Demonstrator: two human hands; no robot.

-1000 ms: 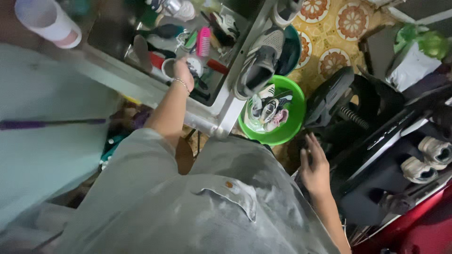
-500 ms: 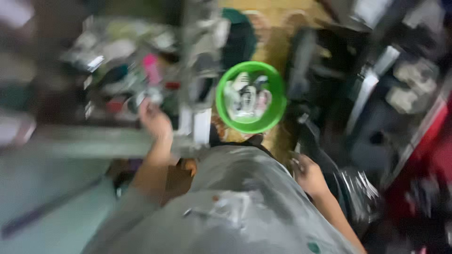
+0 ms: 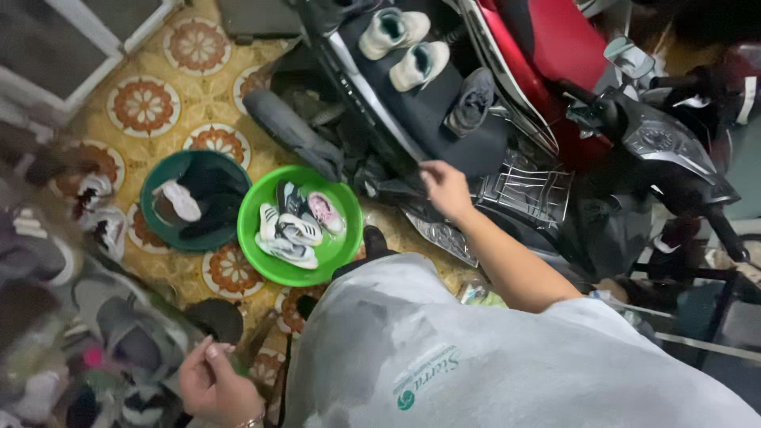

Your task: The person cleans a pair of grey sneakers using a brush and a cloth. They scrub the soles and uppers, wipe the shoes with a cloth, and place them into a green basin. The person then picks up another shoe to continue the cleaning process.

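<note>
My left hand point(image 3: 208, 382) is low at the bottom left, fingers curled in, with nothing visible in it, next to a blurred heap of shoes point(image 3: 119, 349). My right hand point(image 3: 445, 187) stretches forward with its fingers apart and touches the dark edge of a motorbike seat point(image 3: 432, 119). A bright green basin point(image 3: 336, 247) on the floor between my hands holds several white and pink sneakers point(image 3: 290, 235). To its left, a dark green basin point(image 3: 147, 200) holds a white shoe and dark ones.
A red and black motorbike point(image 3: 555, 47) fills the right side. Two pale shoes point(image 3: 406, 46) and a grey shoe point(image 3: 473, 98) lie on its seat. More shoes point(image 3: 97, 208) sit at the left on the patterned yellow tile floor point(image 3: 144, 105).
The view has swung from the cluttered shelf to the floor and motorbike. My left hand has come down off the shelf. My right hand has reached out to the bike seat.
</note>
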